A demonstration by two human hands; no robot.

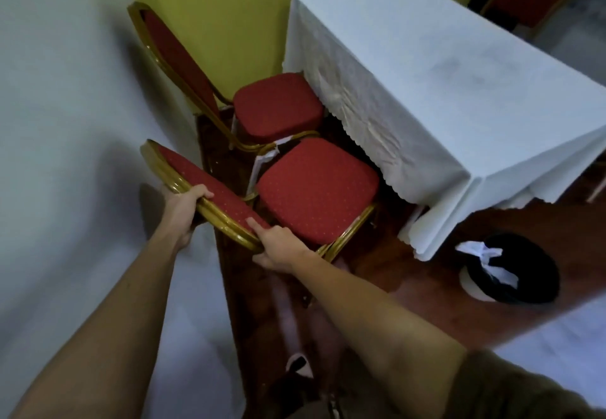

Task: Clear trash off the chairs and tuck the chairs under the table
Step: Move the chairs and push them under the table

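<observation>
Fingers [205, 193] of the left hand [183, 212] curl over the top of the near chair's backrest [203, 194], wrapping its gold rail so the fingertips lie on the red cloth. The right hand [278, 249] grips the same rail at its nearer end: the forefinger lies straight along the red cloth, the thumb reaches under the frame, and the other fingers cannot be seen closing. Both hands hold the near chair [314, 189], bare forearms reaching in from the bottom of the view.

Just beyond the fingers, the seat of this chair meets the hanging edge of the white cloth on the desk [442, 74], with the seat's far corner slipped a little beneath it. The backrest runs long from upper left to lower right, and the seat faces the desk. A second chair [277, 103] stands further away beside the first, its seat also touching the cloth and its tall backrest leaning towards the left. Both seats are bare.

Dark reddish floor [377, 264] lies under the chairs, with pale floor at either side. A yellow wall [229, 8] rises behind the far chair. Right of the right hand, near the desk's corner, stands a black bin [524, 271] with crumpled white paper [482, 251] in it.
</observation>
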